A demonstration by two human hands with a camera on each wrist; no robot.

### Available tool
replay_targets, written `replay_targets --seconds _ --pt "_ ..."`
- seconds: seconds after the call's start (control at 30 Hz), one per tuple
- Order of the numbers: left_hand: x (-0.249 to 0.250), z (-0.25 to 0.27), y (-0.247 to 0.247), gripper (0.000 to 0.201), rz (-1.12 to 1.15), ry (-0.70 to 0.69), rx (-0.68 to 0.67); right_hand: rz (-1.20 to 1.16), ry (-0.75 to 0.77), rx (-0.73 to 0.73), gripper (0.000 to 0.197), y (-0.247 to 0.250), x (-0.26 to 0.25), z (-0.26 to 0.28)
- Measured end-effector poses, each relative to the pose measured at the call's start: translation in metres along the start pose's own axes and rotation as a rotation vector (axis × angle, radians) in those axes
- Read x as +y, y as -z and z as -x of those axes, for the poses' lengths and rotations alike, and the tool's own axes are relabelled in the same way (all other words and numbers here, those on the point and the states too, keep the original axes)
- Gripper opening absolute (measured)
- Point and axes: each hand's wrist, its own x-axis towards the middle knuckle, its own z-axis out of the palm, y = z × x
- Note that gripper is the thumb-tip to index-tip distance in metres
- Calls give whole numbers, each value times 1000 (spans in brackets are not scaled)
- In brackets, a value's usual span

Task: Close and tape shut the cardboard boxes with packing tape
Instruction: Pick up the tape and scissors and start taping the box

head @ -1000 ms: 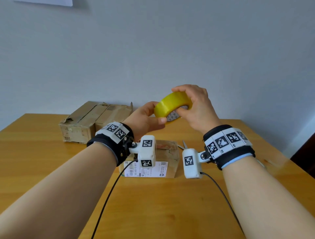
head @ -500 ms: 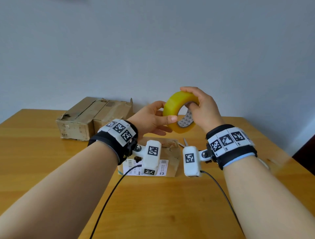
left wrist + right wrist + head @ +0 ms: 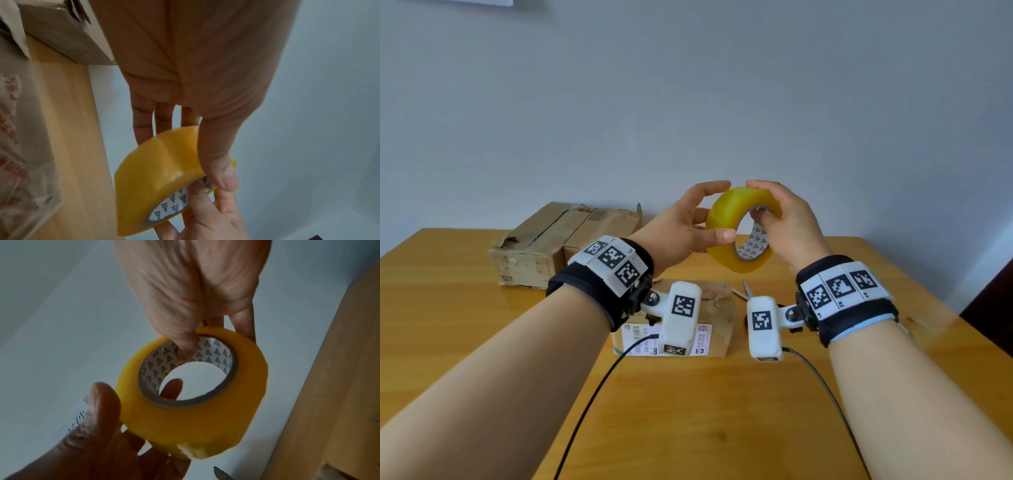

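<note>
A yellow packing tape roll (image 3: 726, 219) hangs in the air above the table, its patterned core turned toward me. My right hand (image 3: 760, 200) grips it from the right, thumb inside the core (image 3: 185, 353) and fingers over the outer rim. My left hand (image 3: 722, 210) pinches the roll's left side, its thumb (image 3: 222, 175) on the outer face and the fingers behind. Below my wrists stands a small cardboard box (image 3: 717, 310) with a white label and torn top flaps. A larger worn cardboard box (image 3: 544, 240) stands at the back left.
Scissors (image 3: 744, 291) lie on the wooden table (image 3: 688, 411) just right of the small box. Black cables run from both wrist cameras toward me. A grey wall stands right behind the table's far edge.
The roll has been turned so that its core faces me and has sunk slightly to the right. My left fingers have spread wider around it, with the thumb on its face.
</note>
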Motion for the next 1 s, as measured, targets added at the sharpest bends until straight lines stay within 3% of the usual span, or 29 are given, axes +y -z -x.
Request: replay_targets --seconds 0.27,0.5,0.8,1.0 --pt "10 8 3 62 77 -15 -37 16 -16 -20 37 2 -6 7" --pt "8 13 0 35 89 -11 38 39 -25 4 38 6 -6 9" --pt "4 9 -6 63 44 82 112 162 61 65 45 13 -8 15" --pt "-1 6 -10 44 8 62 155 169 199 78 59 16 -5 18"
